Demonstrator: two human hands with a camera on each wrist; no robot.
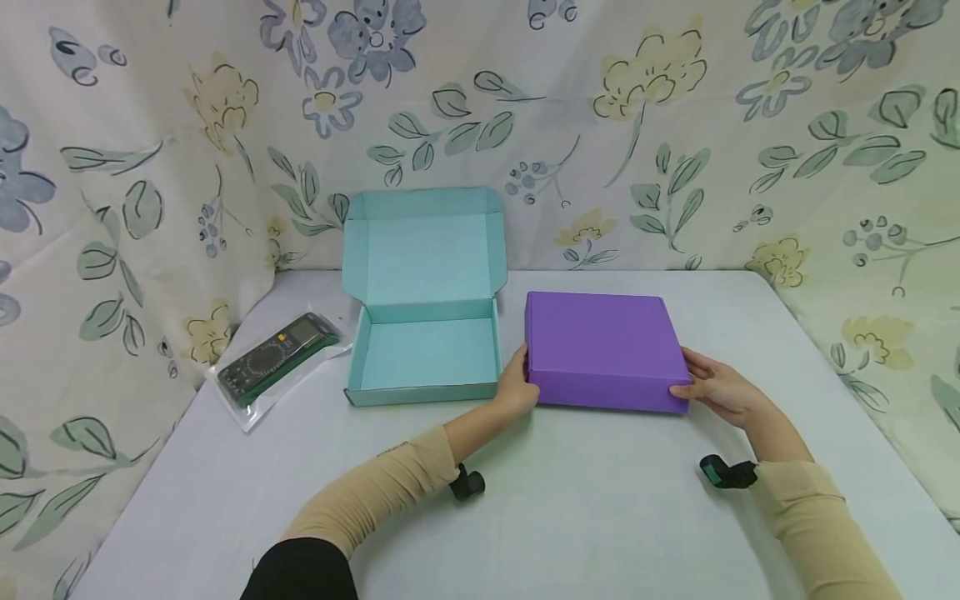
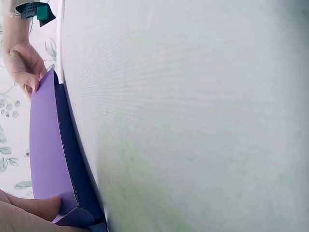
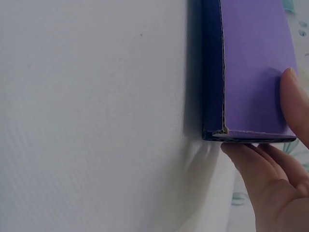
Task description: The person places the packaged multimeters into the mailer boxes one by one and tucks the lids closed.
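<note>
A closed purple cardboard box (image 1: 600, 342) lies right of centre on the white table. My left hand (image 1: 516, 385) grips its near left corner, with the thumb (image 2: 46, 208) against the front face. At the near right corner my right hand (image 1: 723, 390) holds the box, thumb (image 3: 293, 99) on the front and fingers along the right side. To the left stands a teal cardboard box (image 1: 423, 392) with its lid raised, and nothing shows inside it. Whether the purple box's front edge is raised off the table, I cannot tell.
A multimeter (image 1: 270, 358) in a clear plastic bag lies at the table's left edge. Behind and beside the white table (image 1: 600, 517) hangs a flowered cloth (image 1: 675, 133). Small black wrist cameras (image 1: 727, 472) sit at both wrists.
</note>
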